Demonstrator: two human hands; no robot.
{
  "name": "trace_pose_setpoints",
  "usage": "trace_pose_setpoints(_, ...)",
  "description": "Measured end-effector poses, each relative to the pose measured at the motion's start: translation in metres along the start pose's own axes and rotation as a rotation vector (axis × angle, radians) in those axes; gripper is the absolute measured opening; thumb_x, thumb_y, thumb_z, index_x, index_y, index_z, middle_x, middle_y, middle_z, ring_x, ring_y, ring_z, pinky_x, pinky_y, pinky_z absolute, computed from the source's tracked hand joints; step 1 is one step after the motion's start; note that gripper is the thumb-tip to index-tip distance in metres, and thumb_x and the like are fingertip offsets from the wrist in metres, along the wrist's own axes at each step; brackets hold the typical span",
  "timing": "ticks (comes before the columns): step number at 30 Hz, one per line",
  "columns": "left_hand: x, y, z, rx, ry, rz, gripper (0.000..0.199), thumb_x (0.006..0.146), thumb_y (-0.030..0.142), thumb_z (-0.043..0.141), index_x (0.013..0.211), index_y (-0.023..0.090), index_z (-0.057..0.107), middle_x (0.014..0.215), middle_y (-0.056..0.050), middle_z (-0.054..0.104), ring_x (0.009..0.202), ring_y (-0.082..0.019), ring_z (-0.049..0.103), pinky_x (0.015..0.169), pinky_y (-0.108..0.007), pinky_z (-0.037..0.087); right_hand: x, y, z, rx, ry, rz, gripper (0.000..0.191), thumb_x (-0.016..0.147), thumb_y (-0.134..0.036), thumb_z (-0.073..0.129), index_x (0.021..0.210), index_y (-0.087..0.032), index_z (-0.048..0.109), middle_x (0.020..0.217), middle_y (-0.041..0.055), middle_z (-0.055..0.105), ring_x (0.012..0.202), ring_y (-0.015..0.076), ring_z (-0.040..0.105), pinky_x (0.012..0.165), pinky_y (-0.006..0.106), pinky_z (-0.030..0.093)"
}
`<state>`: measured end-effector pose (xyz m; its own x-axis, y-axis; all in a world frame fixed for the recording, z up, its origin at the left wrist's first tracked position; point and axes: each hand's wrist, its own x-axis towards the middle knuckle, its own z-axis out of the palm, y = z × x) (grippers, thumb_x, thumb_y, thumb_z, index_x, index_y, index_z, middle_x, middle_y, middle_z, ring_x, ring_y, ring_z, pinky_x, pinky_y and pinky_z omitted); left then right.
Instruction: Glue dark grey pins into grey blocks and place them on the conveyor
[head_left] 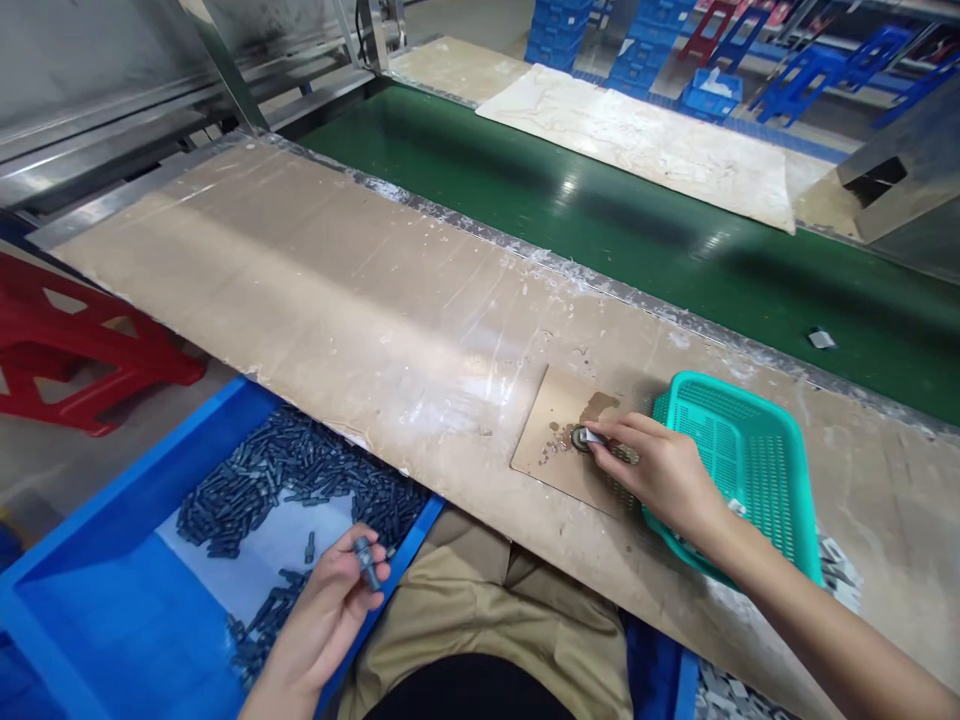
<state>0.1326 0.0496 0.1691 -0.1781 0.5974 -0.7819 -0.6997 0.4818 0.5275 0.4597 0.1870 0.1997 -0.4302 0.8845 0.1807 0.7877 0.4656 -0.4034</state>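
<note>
My left hand (334, 590) is closed on a dark grey cylindrical fitting (367, 562) with a collar, above the edge of a blue bin (97, 610). In that bin lie heaps of similar dark fittings (247, 495), with a white sheet (202, 570) under part of them. My right hand (660, 465) pinches a small whitish piece (592, 436) at a small round dark-rimmed dish (577, 438). The dish rests on a wet-stained cardboard square (536, 430). Whether the piece touches the dish I cannot tell.
A green perforated basket (795, 440) stands beside my right forearm, with small grey pieces (840, 575) near it. Beyond the worktable (337, 290) runs a green conveyor belt (480, 150) with one small piece (821, 338) on it. A red stool (90, 340) stands at left.
</note>
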Motion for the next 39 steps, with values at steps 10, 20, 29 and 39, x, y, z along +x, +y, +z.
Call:
trace_pose_setpoints(10,0.001,-0.030,0.086,0.082,-0.379,0.126,0.025,0.056,0.023,0.087,0.074,0.015,0.070,0.073,-0.004,0.072,0.067,-0.016,0.069,0.052,-0.021,0.058,-0.006,-0.031,-0.027,0.578,0.015,0.462,0.023,0.073,-0.038,0.073,0.085,-0.018,0.070,0.081,0.0085,0.075,0.072,0.0228,0.071,0.066,0.033,0.057)
trace_pose_setpoints(20,0.004,-0.046,0.141,0.394,-0.501,1.613,0.027,0.072,-0.006,0.066,0.087,0.016,0.068,0.090,-0.005,0.075,0.084,-0.017,0.070,0.068,-0.029,0.061,-0.022,-0.077,-0.052,1.133,-0.319,0.685,0.019,0.074,-0.034,0.076,0.078,-0.018,0.067,0.069,0.0051,0.072,0.061,0.0147,0.068,0.063,0.025,0.055)
trace_pose_setpoints(29,0.004,-0.054,0.138,0.453,-0.516,1.736,0.026,0.079,0.002,0.063,0.101,0.016,0.067,0.100,-0.005,0.074,0.094,-0.018,0.069,0.073,-0.028,0.062,-0.017,-0.085,-0.052,1.157,-0.330,0.754,0.023,0.065,-0.032,0.082,0.070,-0.017,0.065,0.060,0.0040,0.070,0.056,0.0161,0.067,0.060,0.027,0.057)
trace_pose_setpoints(39,0.002,-0.007,0.138,0.896,-0.861,1.894,0.015,0.082,0.006,0.061,0.096,0.009,0.066,0.095,-0.009,0.075,0.101,-0.016,0.066,0.088,-0.024,0.058,-0.013,-0.069,-0.046,1.214,-0.465,0.760,0.016,0.069,-0.028,0.078,0.074,-0.017,0.067,0.064,0.0035,0.071,0.060,0.0163,0.068,0.061,0.027,0.054)
